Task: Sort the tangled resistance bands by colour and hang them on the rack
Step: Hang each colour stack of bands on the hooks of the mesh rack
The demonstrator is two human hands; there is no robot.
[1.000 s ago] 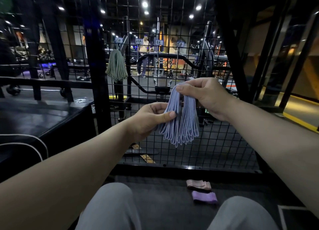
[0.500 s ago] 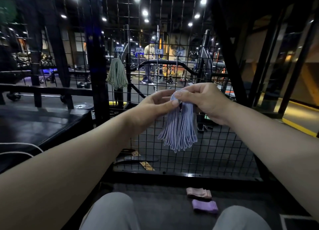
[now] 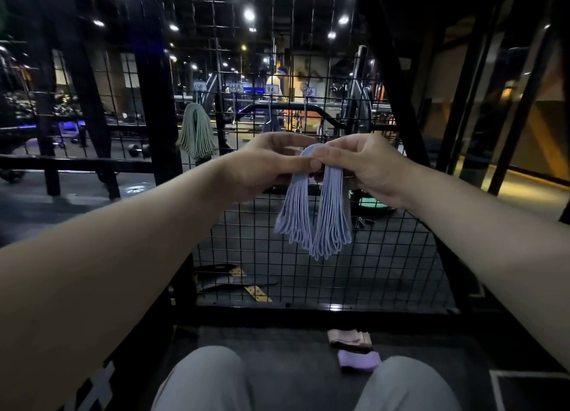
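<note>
Your left hand (image 3: 265, 163) and right hand (image 3: 367, 167) are both pinching one blue band bundle (image 3: 314, 216); one green bundle (image 3: 196, 133) is hanging far left.

One wide-angle camera, worn on the head, faces forward and tilts down. The knees (image 3: 209, 379) fill the bottom edge. The left hand (image 3: 262, 167) and right hand (image 3: 370, 170) meet near the frame's centre, and the mesh rack (image 3: 385, 271) stands close, straight ahead.
</note>
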